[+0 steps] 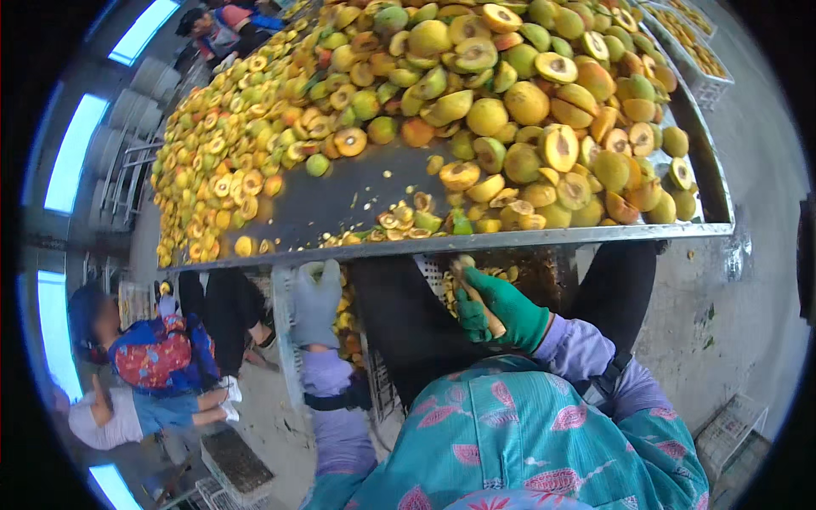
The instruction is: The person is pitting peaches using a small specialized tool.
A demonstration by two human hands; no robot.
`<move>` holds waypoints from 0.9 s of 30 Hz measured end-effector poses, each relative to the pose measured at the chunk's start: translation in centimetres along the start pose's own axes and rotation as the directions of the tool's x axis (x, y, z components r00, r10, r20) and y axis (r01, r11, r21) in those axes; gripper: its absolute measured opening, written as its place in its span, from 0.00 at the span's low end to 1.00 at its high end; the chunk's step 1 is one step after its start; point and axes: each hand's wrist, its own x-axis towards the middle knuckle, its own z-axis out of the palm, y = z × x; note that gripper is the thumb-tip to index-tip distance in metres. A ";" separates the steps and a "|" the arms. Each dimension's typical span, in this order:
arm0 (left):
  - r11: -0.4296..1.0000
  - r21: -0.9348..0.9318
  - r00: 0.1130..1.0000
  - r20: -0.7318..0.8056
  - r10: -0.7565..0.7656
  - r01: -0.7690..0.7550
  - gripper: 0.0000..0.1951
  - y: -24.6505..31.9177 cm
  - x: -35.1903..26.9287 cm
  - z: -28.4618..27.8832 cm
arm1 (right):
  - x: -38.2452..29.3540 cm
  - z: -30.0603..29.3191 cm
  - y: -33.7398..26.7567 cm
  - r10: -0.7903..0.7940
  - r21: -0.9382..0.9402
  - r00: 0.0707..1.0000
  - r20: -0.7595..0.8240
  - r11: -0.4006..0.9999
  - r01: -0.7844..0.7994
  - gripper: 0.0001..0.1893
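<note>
My right hand, in a green glove, grips the wooden handle of a tool below the table's front edge; the tool's working end is hard to make out. My left hand, in a grey glove, is over a crate of cut fruit at the left, its fingers curled around what looks like a greenish fruit piece, mostly hidden. Past the metal rim of the table lie whole and halved yellow-green fruits, apricots or peaches, heaped high. Small scraps and pit pieces lie near the rim.
Between my knees stands a white perforated basket with fruit pieces. At the left are a co-worker in a red-patterned apron and another person. White crates of fruit stand at the upper right, an empty-looking crate at the lower right.
</note>
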 end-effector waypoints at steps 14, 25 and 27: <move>0.552 -0.824 0.881 0.352 0.318 0.129 0.15 12.5 6.4 10.0 | -3.2 3.0 -3.8 -0.863 -0.928 0.491 0.120 0.078 0.365 0.15; 0.365 -0.926 0.980 0.153 0.124 0.098 0.18 11.3 -1.0 7.4 | -0.6 4.6 -1.1 -0.781 -0.934 0.512 0.357 -0.287 0.213 0.20; 0.557 -0.810 0.936 0.030 0.350 -0.182 0.16 11.2 -1.0 7.1 | -0.5 4.7 -1.3 -0.790 -0.976 0.584 0.189 -0.083 0.203 0.20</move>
